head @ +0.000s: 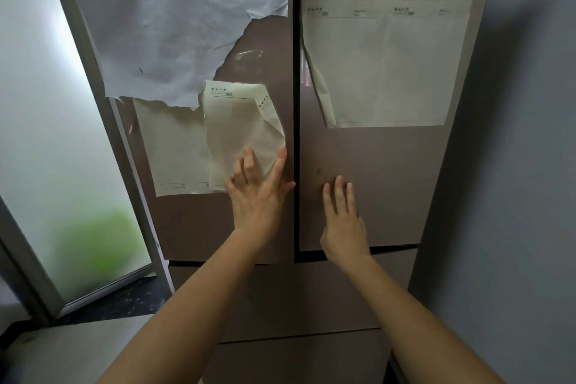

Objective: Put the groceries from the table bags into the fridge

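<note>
Left hand (255, 196): spread flat, left of the gap (295, 134) in the fridge (374, 165), likely pressing it shut.
Right hand (343, 221): flat, empty, right of gap.

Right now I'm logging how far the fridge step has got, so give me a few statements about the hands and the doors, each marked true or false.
1. The left door and the right door of the fridge are both shut. True.
2. The left hand holds a grocery bag. False: it holds nothing and touches a curled paper sheet stuck on the left door.
3. The right hand lies flat on the right door. True.
4. The right door has no paper on it. False: a large sheet is stuck on its upper part.
5. A frosted glass panel stands to the left of the fridge. True.
</note>
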Demonstrator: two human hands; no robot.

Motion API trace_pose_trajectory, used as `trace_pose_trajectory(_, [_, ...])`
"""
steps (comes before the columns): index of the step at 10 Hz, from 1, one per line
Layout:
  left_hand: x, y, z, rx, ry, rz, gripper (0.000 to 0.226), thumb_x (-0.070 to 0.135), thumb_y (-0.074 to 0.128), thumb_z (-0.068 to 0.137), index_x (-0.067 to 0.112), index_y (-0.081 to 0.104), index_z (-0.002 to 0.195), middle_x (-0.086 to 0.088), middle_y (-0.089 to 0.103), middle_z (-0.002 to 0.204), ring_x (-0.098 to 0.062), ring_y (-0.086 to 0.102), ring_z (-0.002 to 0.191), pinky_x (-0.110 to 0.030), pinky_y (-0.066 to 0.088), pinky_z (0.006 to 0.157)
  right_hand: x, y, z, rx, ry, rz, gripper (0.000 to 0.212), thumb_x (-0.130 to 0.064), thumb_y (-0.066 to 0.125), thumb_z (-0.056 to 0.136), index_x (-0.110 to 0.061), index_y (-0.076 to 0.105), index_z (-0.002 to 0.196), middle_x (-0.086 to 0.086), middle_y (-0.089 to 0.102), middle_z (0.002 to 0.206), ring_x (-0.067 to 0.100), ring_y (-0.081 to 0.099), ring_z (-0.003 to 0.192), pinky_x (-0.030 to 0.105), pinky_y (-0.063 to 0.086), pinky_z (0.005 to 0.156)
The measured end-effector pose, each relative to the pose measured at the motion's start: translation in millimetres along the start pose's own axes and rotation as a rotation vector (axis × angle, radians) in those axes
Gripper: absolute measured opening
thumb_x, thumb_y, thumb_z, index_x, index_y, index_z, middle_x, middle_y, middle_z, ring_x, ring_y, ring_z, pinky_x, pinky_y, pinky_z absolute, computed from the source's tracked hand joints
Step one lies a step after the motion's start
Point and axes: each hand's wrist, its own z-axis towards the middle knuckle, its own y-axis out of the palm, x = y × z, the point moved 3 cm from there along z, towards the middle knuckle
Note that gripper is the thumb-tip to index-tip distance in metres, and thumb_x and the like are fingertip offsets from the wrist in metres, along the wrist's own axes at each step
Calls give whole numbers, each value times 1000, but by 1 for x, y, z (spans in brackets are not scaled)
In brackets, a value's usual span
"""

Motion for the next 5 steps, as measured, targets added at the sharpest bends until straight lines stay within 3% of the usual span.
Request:
trace_pose_trajectory(1, [6,-1,10,-49,-29,25,80,60,57,90,44,12,154,-19,6,148,-40,17,132,-57,39,98,0,-1,-1,3,-6,-3,95,-9,50,91,-19,-16,158,4,-37,160,29,-29,149,42,36,116])
trace_pose_trajectory(2, [15,7,20,-176,-57,38,82,55,52,95,46,-6,153,-19,-4,150,-39,6,134,-56,34,105,3,-4,-2,-1,-24,-6,96,-6,51,90,-21,-15,158,3,-38,159,28,-28,149,41,39,113])
trace_pose_trajectory(4, [10,8,19,-244,-34,22,82,54,46,98,45,-13,153,-20,-14,154,-40,-1,137,-59,31,107,5,-15,-3,-56,-51,-14,91,-9,49,92,-22,-11,159,3,-37,160,28,-25,150,41,41,111])
trace_pose_trajectory(5, [13,-1,20,-298,3,62,84,50,45,99,42,-21,152,-23,-17,154,-42,-2,138,-58,31,106,2,-44,3,-29,-60,150,65,-21,46,100,-20,19,159,5,-2,169,24,3,155,42,35,116])
